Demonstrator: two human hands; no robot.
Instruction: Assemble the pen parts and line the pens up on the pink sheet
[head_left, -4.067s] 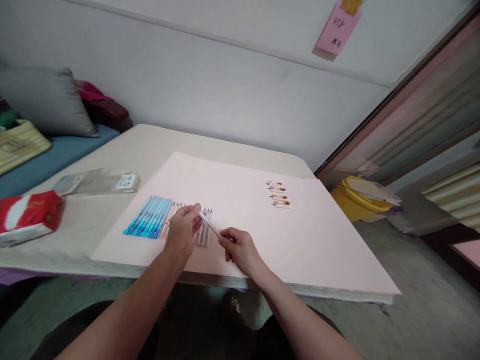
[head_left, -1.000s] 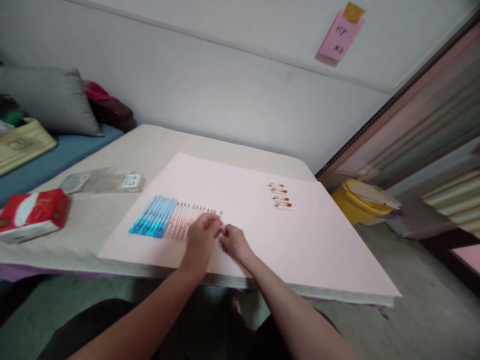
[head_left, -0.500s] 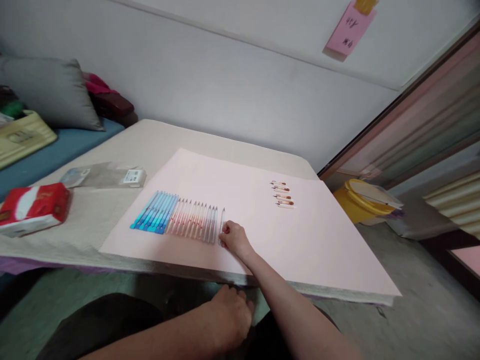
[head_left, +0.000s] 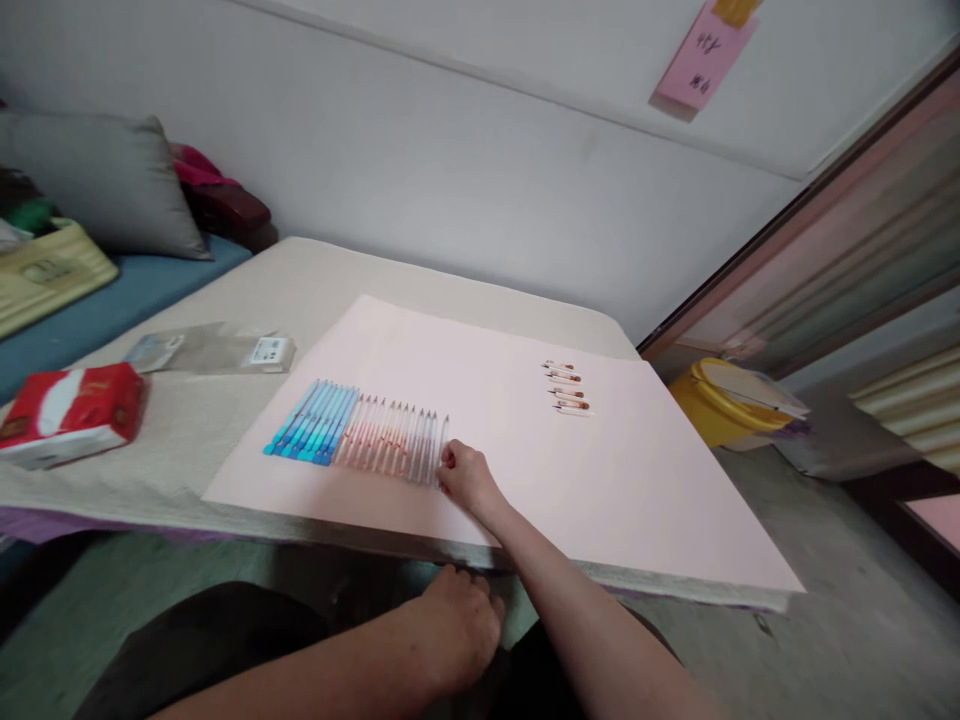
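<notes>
A row of pens lies on a pale pink sheet (head_left: 525,470): several blue pens (head_left: 311,435) at the left, several clear pens with red ink (head_left: 394,445) to their right. My right hand (head_left: 465,478) rests on the sheet with its fingers curled against the rightmost clear pen (head_left: 442,448), touching its lower end. My left hand (head_left: 457,630) hangs below the table's front edge with its fingers bent, and nothing shows in it. A few small pen parts (head_left: 568,388) lie apart at the sheet's far right.
A red tissue pack (head_left: 67,412) and a clear plastic bag (head_left: 214,352) lie on the beige table (head_left: 225,300) at left. A grey cushion (head_left: 105,195) sits on a blue seat beyond. A yellow bucket (head_left: 712,400) stands on the floor at right.
A second ago both hands were together at the right end of the pen row. My left hand has dropped below the table edge. My right hand stays at the last clear pen.
</notes>
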